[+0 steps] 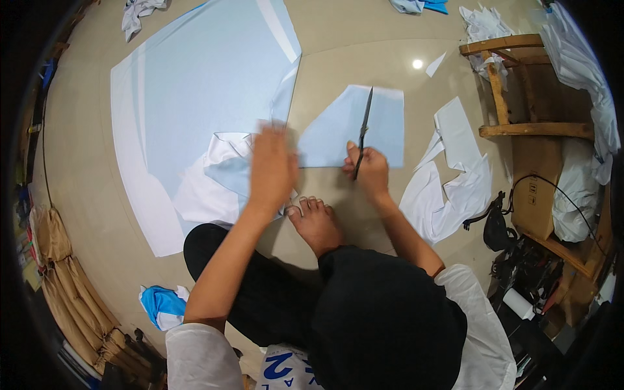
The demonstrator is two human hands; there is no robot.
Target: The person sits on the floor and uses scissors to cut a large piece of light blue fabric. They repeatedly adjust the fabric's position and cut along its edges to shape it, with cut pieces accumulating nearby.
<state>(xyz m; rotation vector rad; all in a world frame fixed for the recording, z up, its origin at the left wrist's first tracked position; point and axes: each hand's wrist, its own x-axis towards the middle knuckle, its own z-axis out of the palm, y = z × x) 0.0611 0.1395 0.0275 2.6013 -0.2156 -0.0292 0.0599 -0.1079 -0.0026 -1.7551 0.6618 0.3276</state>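
My right hand (369, 170) is closed on the handles of a pair of dark scissors (366, 117), whose blades point away from me. Beneath the blades a light blue cut fabric piece (328, 133) lies flat on the floor. My left hand (273, 166) is smeared by motion, so its fingers do not read clearly. It is over the right edge of a large light blue fabric panel (201, 71) with white bands, beside a crumpled white and light blue cloth (211, 182). Whether it touches either cloth I cannot tell.
White fabric offcuts (448, 188) lie on the floor to the right, with a small white scrap (436, 64) farther off. A wooden stool (504, 84) and a cardboard box (536, 188) stand at the right. My bare foot (316, 224) is between my hands. A blue-and-white cloth (162, 307) lies lower left.
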